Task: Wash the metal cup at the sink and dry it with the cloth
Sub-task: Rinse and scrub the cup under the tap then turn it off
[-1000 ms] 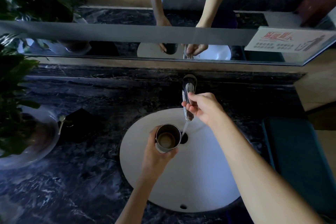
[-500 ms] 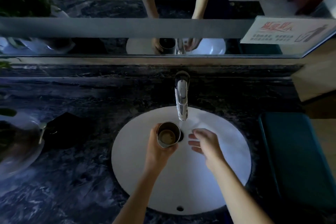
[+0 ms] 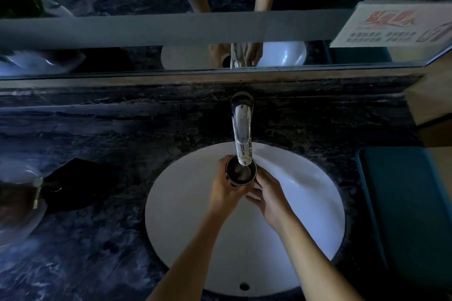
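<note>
A person holds a metal cup point(image 3: 241, 172) upright over a white oval sink basin point(image 3: 315, 205), directly under the chrome faucet point(image 3: 242, 134) spout. The left hand point(image 3: 226, 189) wraps around the cup's side; the right hand point(image 3: 271, 197) touches its other side, fingers loosely curved. Water shimmers inside the cup.

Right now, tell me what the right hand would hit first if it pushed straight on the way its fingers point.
The right hand points up-left at the metal cup, which its fingers already seem to touch. The cup comes first, then the left hand gripping its far side. Depth is hard to judge here.
</note>
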`<action>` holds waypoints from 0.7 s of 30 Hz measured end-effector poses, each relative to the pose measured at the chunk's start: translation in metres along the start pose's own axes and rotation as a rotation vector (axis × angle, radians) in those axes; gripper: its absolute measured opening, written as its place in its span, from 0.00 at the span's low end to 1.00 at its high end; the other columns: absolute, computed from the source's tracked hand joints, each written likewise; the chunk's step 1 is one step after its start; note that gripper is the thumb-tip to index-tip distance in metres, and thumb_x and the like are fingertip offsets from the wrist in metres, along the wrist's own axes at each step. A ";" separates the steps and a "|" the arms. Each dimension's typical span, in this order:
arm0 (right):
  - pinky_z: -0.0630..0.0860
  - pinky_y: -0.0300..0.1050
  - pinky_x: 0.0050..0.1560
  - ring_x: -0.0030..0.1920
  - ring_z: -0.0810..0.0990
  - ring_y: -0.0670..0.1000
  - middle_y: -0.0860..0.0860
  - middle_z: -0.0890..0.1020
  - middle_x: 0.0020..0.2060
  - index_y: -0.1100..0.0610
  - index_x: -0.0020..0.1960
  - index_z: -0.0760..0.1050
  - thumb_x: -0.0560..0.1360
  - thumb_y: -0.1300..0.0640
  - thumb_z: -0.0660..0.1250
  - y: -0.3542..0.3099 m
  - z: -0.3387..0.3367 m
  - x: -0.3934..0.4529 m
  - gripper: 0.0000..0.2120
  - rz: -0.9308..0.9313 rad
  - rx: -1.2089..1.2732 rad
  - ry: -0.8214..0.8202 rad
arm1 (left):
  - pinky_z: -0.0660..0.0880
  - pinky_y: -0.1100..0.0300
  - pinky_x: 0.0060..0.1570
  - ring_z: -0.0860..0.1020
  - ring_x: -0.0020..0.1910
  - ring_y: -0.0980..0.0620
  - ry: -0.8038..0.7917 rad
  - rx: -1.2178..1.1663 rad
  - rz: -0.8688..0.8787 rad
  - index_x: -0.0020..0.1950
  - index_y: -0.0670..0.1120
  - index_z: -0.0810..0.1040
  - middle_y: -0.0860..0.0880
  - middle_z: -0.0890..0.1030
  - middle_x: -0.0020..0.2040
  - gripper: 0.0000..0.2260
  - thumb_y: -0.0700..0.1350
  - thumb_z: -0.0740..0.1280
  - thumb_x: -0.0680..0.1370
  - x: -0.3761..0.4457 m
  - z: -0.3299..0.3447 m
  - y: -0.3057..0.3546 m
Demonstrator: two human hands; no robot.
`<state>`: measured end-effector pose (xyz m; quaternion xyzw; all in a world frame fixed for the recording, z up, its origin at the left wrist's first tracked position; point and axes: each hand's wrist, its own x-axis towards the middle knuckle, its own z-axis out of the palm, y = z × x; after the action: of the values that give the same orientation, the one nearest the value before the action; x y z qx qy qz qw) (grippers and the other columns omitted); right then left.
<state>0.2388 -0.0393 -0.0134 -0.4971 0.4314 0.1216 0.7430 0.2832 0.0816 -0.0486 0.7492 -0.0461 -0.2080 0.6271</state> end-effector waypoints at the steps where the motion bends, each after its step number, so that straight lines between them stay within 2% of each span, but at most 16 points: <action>1: 0.74 0.62 0.69 0.63 0.83 0.57 0.53 0.86 0.60 0.47 0.66 0.80 0.84 0.47 0.61 0.000 0.000 0.001 0.15 0.002 -0.005 0.008 | 0.76 0.72 0.53 0.83 0.58 0.63 -0.005 -0.001 -0.007 0.65 0.56 0.73 0.64 0.84 0.57 0.29 0.38 0.80 0.70 0.000 0.001 -0.002; 3: 0.75 0.61 0.67 0.62 0.83 0.57 0.53 0.87 0.59 0.48 0.65 0.80 0.83 0.47 0.61 0.002 -0.002 0.002 0.15 0.007 -0.010 0.032 | 0.76 0.71 0.55 0.82 0.58 0.62 -0.009 -0.016 -0.015 0.66 0.56 0.73 0.64 0.83 0.58 0.30 0.37 0.80 0.71 -0.001 0.003 -0.007; 8: 0.78 0.55 0.59 0.59 0.83 0.57 0.53 0.86 0.57 0.47 0.63 0.80 0.85 0.49 0.58 0.007 -0.005 0.003 0.14 0.039 -0.039 0.053 | 0.77 0.70 0.56 0.82 0.61 0.59 0.026 -0.040 -0.040 0.64 0.65 0.73 0.63 0.83 0.59 0.29 0.48 0.82 0.68 -0.001 0.004 -0.015; 10: 0.76 0.56 0.61 0.59 0.82 0.54 0.48 0.85 0.57 0.45 0.63 0.79 0.86 0.50 0.57 0.008 -0.004 0.005 0.14 0.031 -0.041 0.058 | 0.77 0.69 0.56 0.82 0.61 0.59 0.051 -0.046 -0.041 0.63 0.66 0.74 0.62 0.83 0.59 0.29 0.47 0.83 0.69 0.000 0.003 -0.017; 12: 0.74 0.57 0.65 0.62 0.80 0.53 0.44 0.82 0.58 0.46 0.68 0.76 0.86 0.51 0.56 0.009 -0.005 0.007 0.15 0.008 -0.040 0.088 | 0.78 0.69 0.55 0.82 0.60 0.59 0.064 -0.045 -0.036 0.62 0.67 0.74 0.62 0.83 0.58 0.30 0.43 0.83 0.70 0.003 0.003 -0.019; 14: 0.73 0.58 0.67 0.66 0.78 0.54 0.47 0.80 0.64 0.48 0.73 0.73 0.86 0.52 0.57 0.011 -0.009 0.009 0.17 -0.004 -0.035 0.136 | 0.78 0.66 0.56 0.81 0.60 0.59 0.037 -0.025 -0.029 0.62 0.69 0.74 0.62 0.82 0.58 0.31 0.42 0.83 0.69 0.004 0.004 -0.019; 16: 0.72 0.57 0.68 0.68 0.76 0.54 0.48 0.78 0.68 0.49 0.73 0.73 0.86 0.53 0.57 0.013 -0.015 0.010 0.17 -0.008 -0.026 0.162 | 0.78 0.62 0.59 0.80 0.61 0.58 -0.006 0.000 -0.024 0.61 0.69 0.74 0.62 0.82 0.59 0.31 0.44 0.82 0.69 0.002 0.005 -0.021; 19: 0.74 0.55 0.66 0.68 0.76 0.54 0.49 0.78 0.68 0.48 0.70 0.75 0.86 0.55 0.58 0.015 -0.020 0.010 0.15 -0.012 -0.041 0.158 | 0.78 0.66 0.57 0.81 0.61 0.59 -0.010 0.005 -0.027 0.61 0.69 0.74 0.63 0.82 0.58 0.31 0.43 0.82 0.68 0.000 0.003 -0.024; 21: 0.76 0.55 0.65 0.68 0.77 0.54 0.49 0.77 0.69 0.48 0.69 0.76 0.86 0.56 0.58 0.017 -0.021 0.009 0.15 -0.020 -0.049 0.151 | 0.78 0.68 0.55 0.81 0.60 0.61 0.016 0.004 -0.041 0.62 0.64 0.75 0.64 0.82 0.58 0.30 0.41 0.82 0.69 0.001 0.000 -0.026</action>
<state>0.2233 -0.0515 -0.0337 -0.5271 0.4782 0.0866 0.6971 0.2792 0.0868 -0.0739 0.7530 -0.0261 -0.2148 0.6215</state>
